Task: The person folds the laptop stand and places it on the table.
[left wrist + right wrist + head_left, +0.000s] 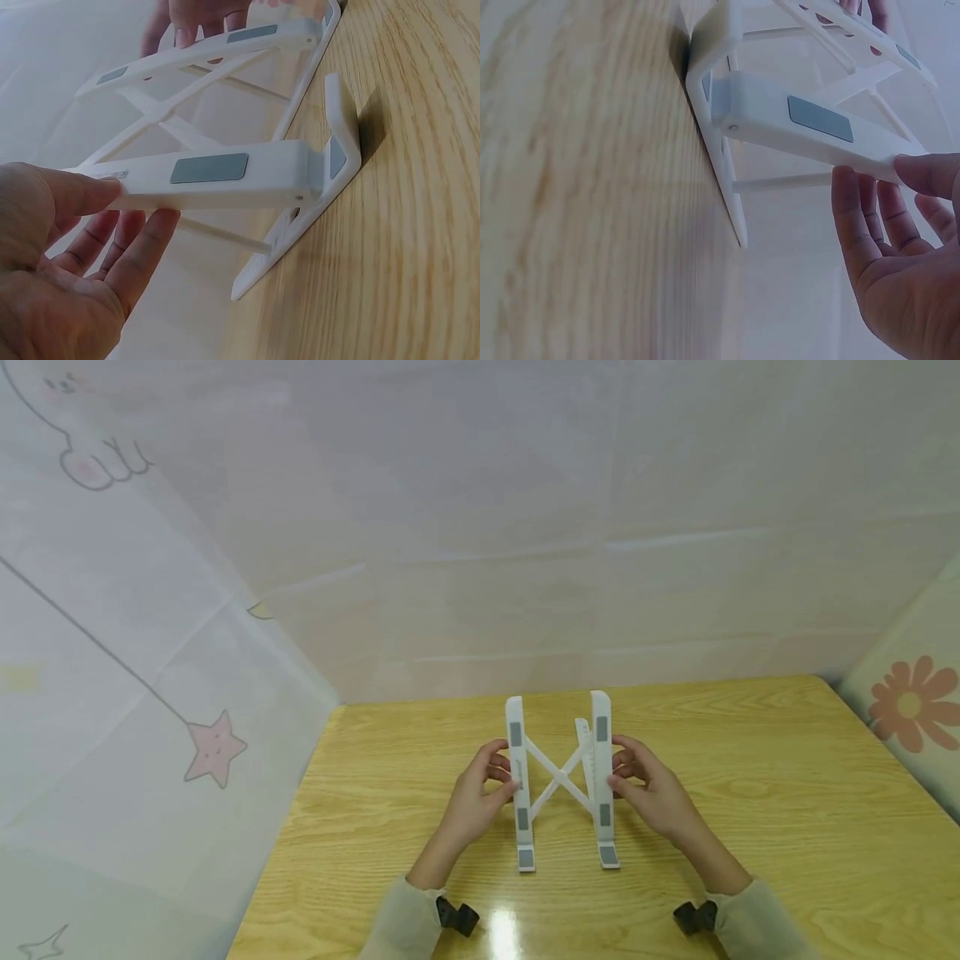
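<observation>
The left hand (pixel 477 789) and right hand (pixel 654 789) pinch a smooth white X-braced stand (pixel 562 776); below is wood-grained counter (pixel 750 760), behind, creased sheet (pixel 487 527).

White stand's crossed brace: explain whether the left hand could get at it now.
Likely yes, after letting go: the left hand holds the left rail; the crossed brace has an uncovered centre.

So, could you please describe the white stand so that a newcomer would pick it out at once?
On the yellowish wood-grain table, find the left hand and the right hand. The white stand is held between them. Unlike the small black wrist devices, it is white, with two long grey-padded bars joined by an X-shaped brace.
</observation>
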Action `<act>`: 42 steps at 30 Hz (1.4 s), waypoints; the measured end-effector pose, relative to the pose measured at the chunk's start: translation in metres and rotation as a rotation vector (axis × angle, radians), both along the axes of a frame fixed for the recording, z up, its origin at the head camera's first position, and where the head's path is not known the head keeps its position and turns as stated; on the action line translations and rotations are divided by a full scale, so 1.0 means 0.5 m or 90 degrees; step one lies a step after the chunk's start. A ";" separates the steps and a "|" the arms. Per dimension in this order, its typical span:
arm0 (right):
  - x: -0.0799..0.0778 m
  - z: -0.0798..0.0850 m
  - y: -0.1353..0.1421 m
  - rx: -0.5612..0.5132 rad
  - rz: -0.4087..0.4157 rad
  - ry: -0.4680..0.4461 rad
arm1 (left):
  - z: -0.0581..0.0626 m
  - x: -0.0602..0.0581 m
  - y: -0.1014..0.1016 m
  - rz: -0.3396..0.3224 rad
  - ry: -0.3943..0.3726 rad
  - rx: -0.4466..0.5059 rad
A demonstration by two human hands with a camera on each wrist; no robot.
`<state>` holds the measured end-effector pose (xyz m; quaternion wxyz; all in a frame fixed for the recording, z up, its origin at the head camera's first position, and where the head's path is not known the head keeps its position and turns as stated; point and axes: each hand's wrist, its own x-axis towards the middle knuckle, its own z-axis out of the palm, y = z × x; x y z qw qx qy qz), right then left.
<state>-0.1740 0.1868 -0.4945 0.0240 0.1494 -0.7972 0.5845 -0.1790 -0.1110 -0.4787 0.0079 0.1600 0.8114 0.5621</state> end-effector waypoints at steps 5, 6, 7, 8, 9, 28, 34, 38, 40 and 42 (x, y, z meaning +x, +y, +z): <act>0.002 0.001 -0.005 -0.008 0.004 0.007 | -0.001 -0.001 0.003 -0.005 0.007 0.003; 0.002 0.001 -0.006 -0.009 0.005 0.008 | -0.002 -0.001 0.004 -0.007 0.007 0.006; 0.003 0.002 -0.007 -0.009 0.005 0.010 | -0.003 -0.001 0.005 -0.008 0.007 0.010; 0.004 0.003 -0.008 -0.009 0.005 0.011 | -0.003 -0.001 0.006 -0.009 0.005 0.015; 0.005 0.004 -0.009 -0.011 0.005 0.012 | -0.004 -0.001 0.007 -0.010 0.005 0.019; 0.006 0.001 -0.020 -0.053 0.047 0.012 | -0.003 0.004 0.021 -0.026 -0.004 0.020; 0.006 0.002 -0.024 -0.058 0.049 0.015 | -0.006 0.004 0.024 -0.024 0.003 0.004; 0.006 0.001 -0.026 -0.058 0.048 0.018 | -0.007 0.004 0.027 -0.030 0.005 0.006; 0.006 0.000 -0.028 -0.055 0.048 0.018 | -0.007 0.004 0.029 -0.035 0.004 0.009; 0.006 -0.001 -0.029 -0.053 0.049 0.019 | -0.008 0.004 0.030 -0.039 0.004 0.010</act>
